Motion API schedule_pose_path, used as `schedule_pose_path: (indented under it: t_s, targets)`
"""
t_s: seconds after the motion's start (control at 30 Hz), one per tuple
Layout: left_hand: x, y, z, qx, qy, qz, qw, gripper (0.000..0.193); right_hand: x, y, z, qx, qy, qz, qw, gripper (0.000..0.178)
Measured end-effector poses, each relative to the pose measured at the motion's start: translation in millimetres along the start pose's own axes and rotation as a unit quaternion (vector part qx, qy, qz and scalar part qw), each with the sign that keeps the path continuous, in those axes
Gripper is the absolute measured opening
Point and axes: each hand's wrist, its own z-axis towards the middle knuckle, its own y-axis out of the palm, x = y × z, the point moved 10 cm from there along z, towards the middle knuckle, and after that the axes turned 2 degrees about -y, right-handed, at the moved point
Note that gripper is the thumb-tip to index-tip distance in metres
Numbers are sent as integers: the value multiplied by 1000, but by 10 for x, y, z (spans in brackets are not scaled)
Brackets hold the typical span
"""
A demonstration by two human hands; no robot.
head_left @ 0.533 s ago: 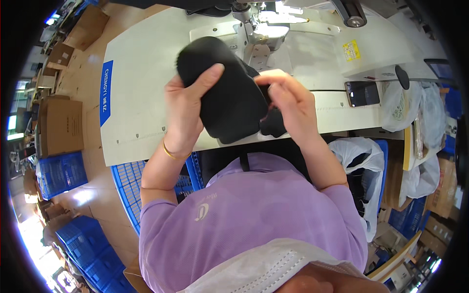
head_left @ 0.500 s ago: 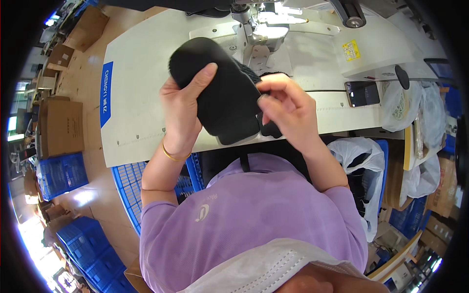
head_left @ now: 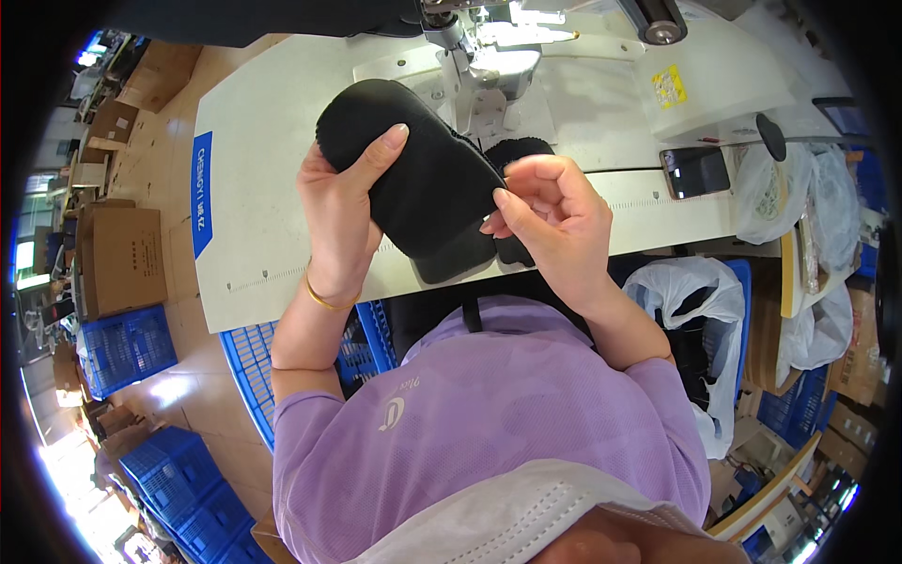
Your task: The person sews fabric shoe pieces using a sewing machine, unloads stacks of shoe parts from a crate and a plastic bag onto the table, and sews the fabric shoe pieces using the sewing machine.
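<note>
Black cloth [head_left: 437, 183] — smooth, round-ended, left grip [head_left: 340, 193] clasping, right grip [head_left: 561, 218] pinching edge.

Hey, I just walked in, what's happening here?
A person in a purple shirt is at a white table with a sewing machine. The left grip holds a rounded black piece, and the right grip pinches its right edge. More black material shows behind it. A phone lies off to the right.
</note>
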Motion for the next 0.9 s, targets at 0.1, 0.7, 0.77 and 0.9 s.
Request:
schedule_pose_path:
  t_s: [0.1,0.7,0.77,0.9]
  targets:
    - [95,104,169,-21,-1,49,999,26,37,43,58,-41,44,-27,998,16]
    - [224,535,1188,-188,22,220,957,12,3,165,579,-53,59,65,995,18]
    - [371,552,1109,-165,95,313,930,13,-4,182,602,-59,56,66,995,18]
    - [824,667,415,-55,472,446,758,33,17,185,617,-75,69,54,993,17]
